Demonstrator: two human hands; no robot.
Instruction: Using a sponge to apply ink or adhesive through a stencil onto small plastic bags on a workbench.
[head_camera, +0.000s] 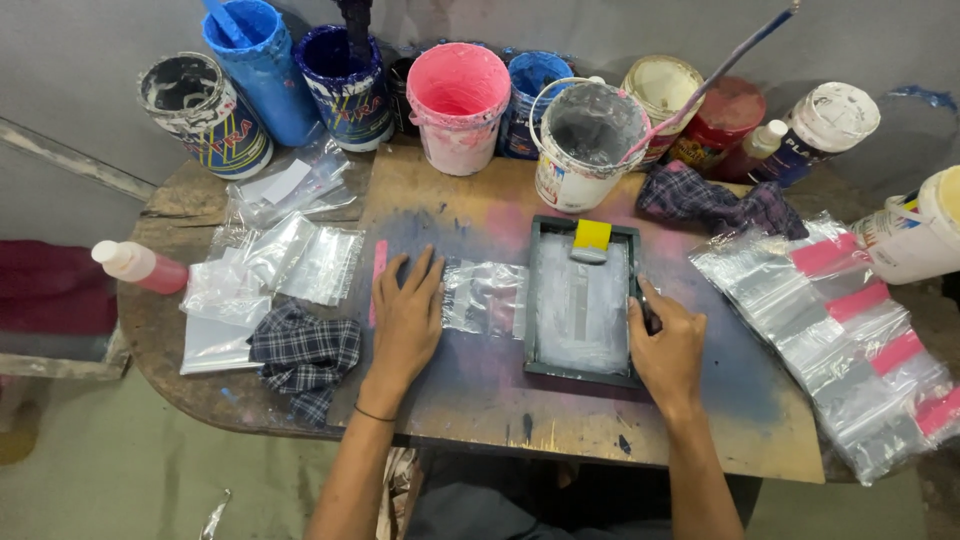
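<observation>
My left hand (405, 318) lies flat, fingers spread, pressing the clear plastic bag (483, 297), which stretches rightward under the small printing screen frame (583, 300). My right hand (668, 345) grips that frame's right edge (long axis running away from me). The yellow squeegee (591, 240) rests at its far end, nearer my right.

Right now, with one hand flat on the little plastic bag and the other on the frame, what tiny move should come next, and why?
Probably lift the frame off with the right hand. The yellow squeegee rests at the frame's far end, the clear bag lies partly under the frame's left edge, and the left hand presses flat beside the bag, apparently keeping it from shifting.
</observation>
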